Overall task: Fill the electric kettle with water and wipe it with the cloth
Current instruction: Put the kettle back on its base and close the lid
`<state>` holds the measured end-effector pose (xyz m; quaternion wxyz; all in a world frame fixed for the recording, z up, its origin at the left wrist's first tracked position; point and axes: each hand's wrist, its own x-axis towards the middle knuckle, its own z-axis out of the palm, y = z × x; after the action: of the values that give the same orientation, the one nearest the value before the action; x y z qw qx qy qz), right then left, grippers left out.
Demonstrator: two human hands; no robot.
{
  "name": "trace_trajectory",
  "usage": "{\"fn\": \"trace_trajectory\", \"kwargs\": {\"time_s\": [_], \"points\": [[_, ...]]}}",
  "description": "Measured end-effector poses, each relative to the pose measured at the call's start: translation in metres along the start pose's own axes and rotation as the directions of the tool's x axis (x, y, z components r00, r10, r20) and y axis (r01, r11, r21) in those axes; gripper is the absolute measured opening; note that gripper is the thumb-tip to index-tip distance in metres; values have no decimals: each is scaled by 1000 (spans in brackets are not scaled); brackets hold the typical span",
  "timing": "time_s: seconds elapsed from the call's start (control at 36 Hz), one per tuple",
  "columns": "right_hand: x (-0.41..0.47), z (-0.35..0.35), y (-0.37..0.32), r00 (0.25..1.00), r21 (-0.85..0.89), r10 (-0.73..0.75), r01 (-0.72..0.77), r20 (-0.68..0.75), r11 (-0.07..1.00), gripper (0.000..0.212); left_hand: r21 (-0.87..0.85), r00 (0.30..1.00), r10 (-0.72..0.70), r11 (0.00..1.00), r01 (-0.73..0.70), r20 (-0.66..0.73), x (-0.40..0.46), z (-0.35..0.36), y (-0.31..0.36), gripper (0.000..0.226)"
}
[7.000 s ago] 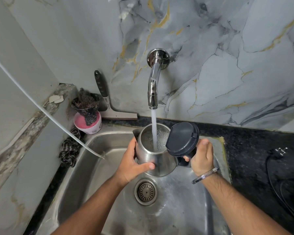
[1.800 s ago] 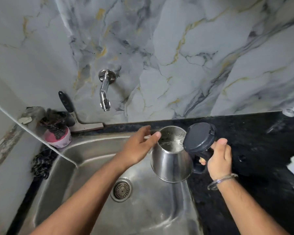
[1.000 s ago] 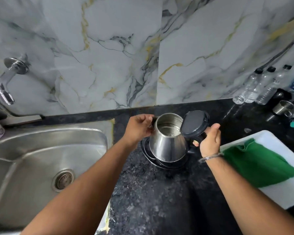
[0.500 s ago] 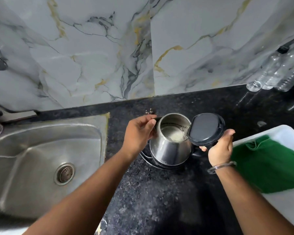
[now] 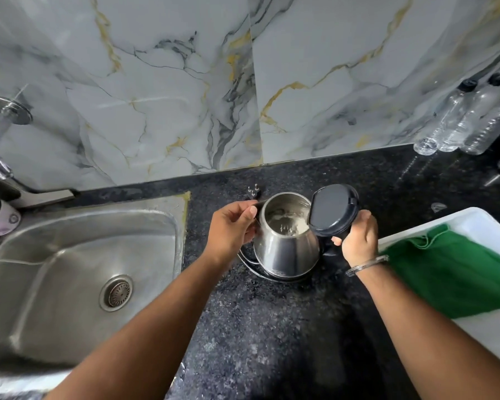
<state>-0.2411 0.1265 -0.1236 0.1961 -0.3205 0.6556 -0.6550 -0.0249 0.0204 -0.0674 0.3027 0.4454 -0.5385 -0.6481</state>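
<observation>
Wall: grey-white marble tiles [image 5: 185,96] with gold and dark veins, rising behind the kettle; a vertical joint runs just above it
Counter: black speckled stone [image 5: 272,327] under and around the kettle
Sink: steel basin [image 5: 26,284] left of the kettle, set into the counter; round drain [image 5: 116,293] in its floor; part of a tap [image 5: 6,116] on the wall above its far left corner
Tray: white [image 5: 474,223], right of the kettle, partly cut off by the frame edge
Cloth: green [image 5: 451,275], lying in the tray, well right of the kettle; neither hand touches it
Kettle: steel electric kettle [image 5: 286,255] upright on its dark round base [image 5: 260,274] on the counter; dark lid [image 5: 332,209] swung up and open; water visible inside
Right hand: right hand [image 5: 358,241] wrapped closed around the kettle's handle, thumb up near the lid hinge; metal bangle [image 5: 367,265] on the wrist
Left hand: left hand [image 5: 231,229] against the kettle's left side at the rim; fingers curled, thumb near the spout; whether it grips anything I cannot tell
Bottles: clear plastic bottles [image 5: 459,122] leaning on the wall, far right of the kettle
Plug: pronged plug [image 5: 253,192] on the counter just behind the kettle, left of its rim
</observation>
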Motion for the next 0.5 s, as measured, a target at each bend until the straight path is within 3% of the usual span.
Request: {"fn": "trace_trajectory", "kwargs": {"time_s": [0.06,0.14,0.22,0.28,0.36,0.44,0.5], "points": [[-1,-1,-4,998,-45,-56,55,0,997,52,5,1000,9,1000,-9,-4,-1,0,0,20],[-4,-6,-17,969,-264,-247,240,9,934,31,41,998,67,997,-67,-14,-4,1,-5,21],[-8,-6,-36,937,-351,-340,344,76,871,43,53,990,142,988,-143,6,-9,1,-12,21],[-10,-1,-58,933,-355,-319,358,165,864,56,26,987,158,987,-158,19,-9,-1,-15,23],[-14,21,-94,895,-462,-250,411,370,786,57,11,985,168,986,-168,36,-7,-4,-15,25],[-17,53,-110,813,-677,-74,527,577,514,55,-1,988,137,991,-137,72,-6,-9,-13,30],[-21,68,-105,803,-760,85,515,589,397,56,6,988,121,993,-122,99,-5,-13,-12,29]]}}
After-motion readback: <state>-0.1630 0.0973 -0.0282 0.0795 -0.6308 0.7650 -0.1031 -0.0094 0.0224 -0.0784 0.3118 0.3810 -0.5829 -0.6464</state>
